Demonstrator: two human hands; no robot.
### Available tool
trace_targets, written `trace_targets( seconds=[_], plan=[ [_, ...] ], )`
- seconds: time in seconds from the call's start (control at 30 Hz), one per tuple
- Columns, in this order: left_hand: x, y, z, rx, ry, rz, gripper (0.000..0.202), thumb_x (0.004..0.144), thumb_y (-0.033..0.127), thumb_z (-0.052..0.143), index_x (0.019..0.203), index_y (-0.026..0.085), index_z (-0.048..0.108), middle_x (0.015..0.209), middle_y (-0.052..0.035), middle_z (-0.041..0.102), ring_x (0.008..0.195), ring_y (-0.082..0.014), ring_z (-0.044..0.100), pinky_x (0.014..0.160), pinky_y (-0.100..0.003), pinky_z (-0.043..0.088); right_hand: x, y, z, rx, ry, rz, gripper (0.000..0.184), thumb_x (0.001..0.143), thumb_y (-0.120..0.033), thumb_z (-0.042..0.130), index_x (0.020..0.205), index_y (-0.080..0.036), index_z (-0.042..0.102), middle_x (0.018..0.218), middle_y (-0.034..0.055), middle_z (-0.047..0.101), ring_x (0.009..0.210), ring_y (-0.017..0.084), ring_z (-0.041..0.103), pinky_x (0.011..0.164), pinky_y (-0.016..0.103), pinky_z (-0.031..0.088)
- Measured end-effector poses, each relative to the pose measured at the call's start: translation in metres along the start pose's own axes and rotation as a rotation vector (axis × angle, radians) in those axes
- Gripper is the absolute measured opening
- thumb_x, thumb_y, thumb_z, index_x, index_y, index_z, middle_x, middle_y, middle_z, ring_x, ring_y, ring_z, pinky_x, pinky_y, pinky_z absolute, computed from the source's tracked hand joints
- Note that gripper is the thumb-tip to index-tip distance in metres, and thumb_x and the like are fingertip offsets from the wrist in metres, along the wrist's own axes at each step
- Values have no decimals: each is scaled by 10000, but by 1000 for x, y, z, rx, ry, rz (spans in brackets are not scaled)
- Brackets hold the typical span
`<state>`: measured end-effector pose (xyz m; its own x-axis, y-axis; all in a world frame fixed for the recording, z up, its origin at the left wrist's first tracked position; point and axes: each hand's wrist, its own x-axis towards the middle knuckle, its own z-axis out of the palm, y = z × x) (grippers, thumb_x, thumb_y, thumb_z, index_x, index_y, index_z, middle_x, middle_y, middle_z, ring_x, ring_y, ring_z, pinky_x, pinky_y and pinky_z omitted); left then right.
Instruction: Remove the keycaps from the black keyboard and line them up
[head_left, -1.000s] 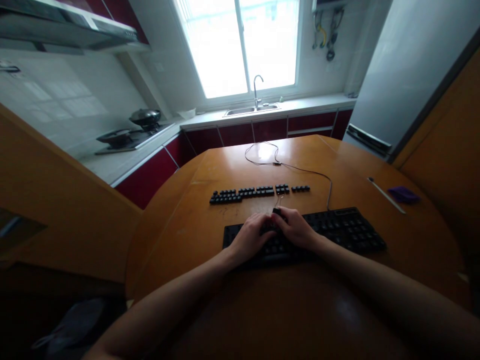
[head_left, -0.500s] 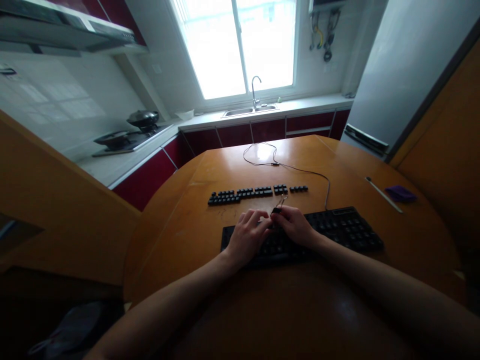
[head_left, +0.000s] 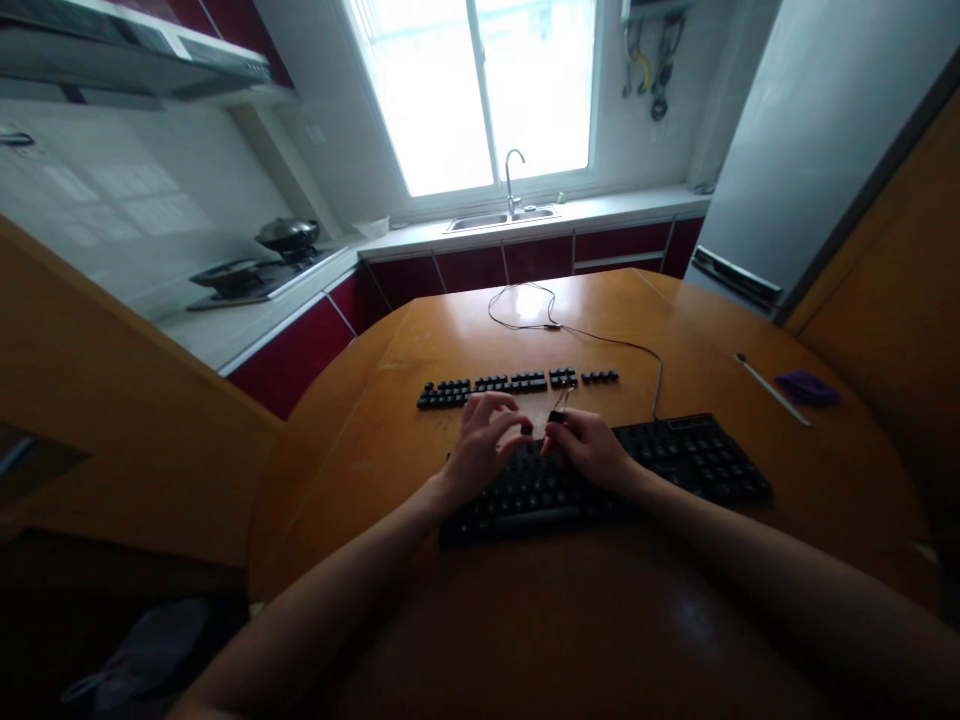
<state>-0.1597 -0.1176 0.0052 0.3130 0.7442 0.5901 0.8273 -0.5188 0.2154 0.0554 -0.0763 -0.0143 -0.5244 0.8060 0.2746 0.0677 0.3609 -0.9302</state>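
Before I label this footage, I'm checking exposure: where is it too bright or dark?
In the head view, the window is blown out white, the wooden table shows glare near its far edge, and the black keyboard sits dim, hard to read.

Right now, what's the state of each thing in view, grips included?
Left grip: pinched on a small black keycap
Right grip: closed on a black-handled wire tool
Keyboard: lying flat, partly hidden
Loose keycaps: lined up in clusters
Cable: slack, partly looped
Purple cloth: folded or crumpled, unclear
White stick: lying flat
Pot: lidded
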Motion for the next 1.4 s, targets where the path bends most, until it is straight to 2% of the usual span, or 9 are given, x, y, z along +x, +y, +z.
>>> trace_targets(
  seconds=[0.1, 0.17, 0.23, 0.3, 0.7, 0.87, 1.03, 1.17, 1.4],
  plan=[
    [9, -41, 1, 28, 82, -148, 130, 849, 346, 733, 935, 249, 740, 1140, -67, 567, 1062, -238, 479, 972, -410, 430, 0, -1, 1, 17, 10, 20, 317, 955, -405, 540, 758, -166, 606, 692, 49, 704, 518, 126, 561, 538, 251, 427],
    [11, -66, 4, 68, 60, -189, 133, 801, 330, 784, 909, 256, 759, 1167, -62, 574, 1073, -246, 471, 995, -425, 413, 0, -2, 1, 7, 9, 25, 323, 955, -403, 538, 749, -166, 610, 690, 51, 704, 518, 126, 564, 542, 252, 432],
    [10, -83, 9, 96, 37, -223, 145, 770, 322, 813, 897, 266, 771, 1192, -57, 577, 1090, -256, 468, 1005, -438, 400, 0, -2, 0, -11, 3, 25, 326, 955, -394, 538, 742, -163, 624, 658, 43, 687, 516, 128, 565, 546, 254, 433],
    [7, -91, 15, 106, -2, -227, 138, 762, 328, 820, 886, 282, 780, 1218, -49, 574, 1114, -263, 462, 1022, -449, 382, 0, -2, 0, -30, -1, 27, 328, 956, -387, 539, 741, -160, 637, 630, 36, 670, 518, 132, 566, 548, 256, 431],
    [15, -95, 24, 117, -57, -219, 104, 775, 347, 799, 837, 266, 777, 1286, -45, 551, 1204, -284, 401, 1063, -468, 318, 0, -2, -1, -35, 6, 38, 336, 955, -398, 540, 744, -157, 642, 672, 50, 689, 538, 136, 573, 563, 259, 442],
    [13, -97, 24, 132, -39, -245, 116, 787, 367, 786, 850, 271, 781, 1295, -48, 553, 1203, -292, 404, 1061, -488, 311, 1, 0, -1, -37, 1, 44, 342, 956, -406, 541, 745, -157, 641, 659, 45, 682, 535, 137, 572, 552, 256, 435],
    [12, -101, 24, 130, -20, -247, 217, 738, 372, 832, 913, 259, 768, 1292, -59, 549, 1172, -286, 427, 1049, -471, 338, 0, 2, -2, -53, 8, 33, 358, 962, -415, 537, 751, -153, 659, 641, 41, 661, 534, 138, 562, 558, 261, 428],
    [12, -101, 24, 127, -22, -252, 205, 736, 355, 836, 901, 262, 758, 1297, -54, 539, 1179, -286, 426, 1048, -477, 331, 0, 0, -2, -64, 6, 40, 361, 964, -408, 536, 740, -154, 662, 605, 31, 636, 529, 142, 557, 551, 264, 420],
    [13, -95, 23, 131, -19, -271, 324, 714, 397, 845, 982, 256, 731, 1293, -62, 536, 1181, -290, 430, 1056, -475, 316, 0, 0, -2, -56, 0, 36, 345, 964, -395, 538, 750, -152, 657, 684, 54, 686, 544, 139, 571, 572, 270, 433]
  ],
)
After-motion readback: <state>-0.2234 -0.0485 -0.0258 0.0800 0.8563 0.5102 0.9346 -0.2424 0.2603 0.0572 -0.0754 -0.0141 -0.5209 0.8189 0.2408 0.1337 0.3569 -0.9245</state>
